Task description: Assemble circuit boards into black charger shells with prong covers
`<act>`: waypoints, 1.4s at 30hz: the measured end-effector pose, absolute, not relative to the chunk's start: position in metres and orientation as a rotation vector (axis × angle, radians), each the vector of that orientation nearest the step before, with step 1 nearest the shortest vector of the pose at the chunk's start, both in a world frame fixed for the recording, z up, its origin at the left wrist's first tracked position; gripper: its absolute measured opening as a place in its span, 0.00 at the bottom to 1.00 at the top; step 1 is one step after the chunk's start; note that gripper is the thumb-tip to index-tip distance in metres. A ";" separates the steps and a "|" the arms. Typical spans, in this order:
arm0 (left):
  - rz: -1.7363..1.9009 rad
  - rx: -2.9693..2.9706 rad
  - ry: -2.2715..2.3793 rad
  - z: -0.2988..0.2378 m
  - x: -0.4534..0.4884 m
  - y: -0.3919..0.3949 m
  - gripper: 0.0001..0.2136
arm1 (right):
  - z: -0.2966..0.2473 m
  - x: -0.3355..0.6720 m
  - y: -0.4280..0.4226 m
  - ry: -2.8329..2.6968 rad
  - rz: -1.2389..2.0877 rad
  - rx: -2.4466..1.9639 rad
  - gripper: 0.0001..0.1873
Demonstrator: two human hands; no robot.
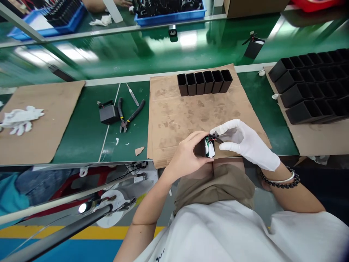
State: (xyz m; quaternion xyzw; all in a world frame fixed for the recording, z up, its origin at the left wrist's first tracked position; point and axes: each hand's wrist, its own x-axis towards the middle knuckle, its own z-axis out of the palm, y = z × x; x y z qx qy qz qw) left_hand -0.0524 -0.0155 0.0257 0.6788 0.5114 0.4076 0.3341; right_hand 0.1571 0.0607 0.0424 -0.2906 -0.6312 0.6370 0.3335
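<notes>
My bare left hand (188,154) grips a small black case (213,150) at the front edge of the cardboard sheet (185,120). Through the case's open end show a green circuit board and a white piece (209,147). My right hand (245,143), in a white glove, has its thumb and forefinger round a small black part with red wires (215,137) at the case's opening. Farther back on the cardboard stands a row of several open black cases (205,83).
Left of the cardboard lie cutting pliers (124,123), a pointed metal tool (132,95) and a black unit (109,114). White gloves (21,118) rest at far left. Rows of black cases (302,105) stand right. Another black unit (254,47) sits on the green strip behind.
</notes>
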 end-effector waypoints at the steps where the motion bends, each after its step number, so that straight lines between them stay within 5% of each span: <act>1: 1.054 1.769 1.314 0.025 -0.055 -0.014 0.32 | 0.045 0.157 0.062 -1.596 1.728 -0.755 0.22; 7: 0.934 1.680 1.162 0.020 -0.068 -0.006 0.33 | 0.057 0.159 0.062 -1.646 1.843 -0.914 0.18; 15: 0.885 1.683 1.158 0.027 -0.069 0.000 0.31 | 0.058 0.158 0.064 -1.925 1.565 -0.938 0.14; 32: 1.488 1.650 1.690 -0.001 -0.003 -0.021 0.21 | 0.042 0.115 -0.002 -1.884 0.380 -1.310 0.05; 42: 1.317 1.625 1.752 -0.004 -0.027 -0.036 0.26 | 0.034 0.125 0.021 -2.083 0.605 -0.979 0.12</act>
